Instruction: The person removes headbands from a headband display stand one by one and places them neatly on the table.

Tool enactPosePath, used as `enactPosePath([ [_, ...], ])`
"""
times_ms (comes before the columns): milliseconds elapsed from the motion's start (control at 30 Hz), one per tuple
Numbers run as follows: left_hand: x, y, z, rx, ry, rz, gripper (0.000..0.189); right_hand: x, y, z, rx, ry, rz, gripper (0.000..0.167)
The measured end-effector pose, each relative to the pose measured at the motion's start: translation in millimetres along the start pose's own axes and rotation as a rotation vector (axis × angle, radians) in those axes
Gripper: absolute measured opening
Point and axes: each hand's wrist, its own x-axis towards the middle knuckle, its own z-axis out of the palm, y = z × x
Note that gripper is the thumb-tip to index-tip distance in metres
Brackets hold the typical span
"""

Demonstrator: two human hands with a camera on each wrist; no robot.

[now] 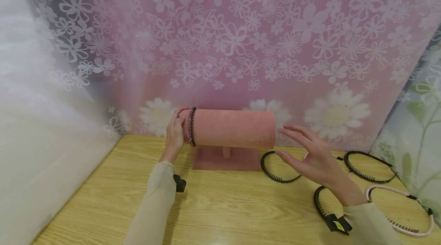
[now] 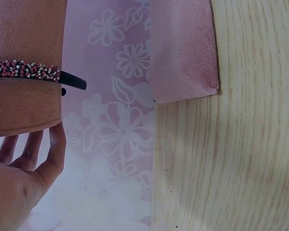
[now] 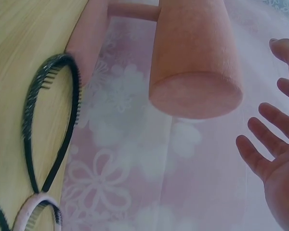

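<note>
A pink velvety headband stand (image 1: 234,128), a padded horizontal roll on a post and flat base, stands at the back of the table. Near the roll's left end sits a headband (image 1: 191,126) with pink and white sparkles and dark comb teeth. My left hand (image 1: 175,136) holds that end, its bent fingers at the rim just beyond the headband; some fingertips are hidden behind the roll in the left wrist view. Off the roll's right end, my right hand (image 1: 315,157) is in the air with spread fingers, holding nothing.
Several headbands lie on the wooden table (image 1: 220,206) at the right, including a black one (image 1: 280,181) beside the stand's base, another black one (image 1: 370,178) at the far right and a pale pink one (image 1: 430,226). A floral curtain (image 1: 241,46) hangs close behind the stand.
</note>
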Motion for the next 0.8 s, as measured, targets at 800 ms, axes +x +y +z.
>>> enactPosePath([
  [800, 1.9, -4.1, -0.6, -0.012, -0.021, -0.004, 0.047, 53.8, -11.0, 39.8, 0.062, -0.034, -0.088, 0.06],
])
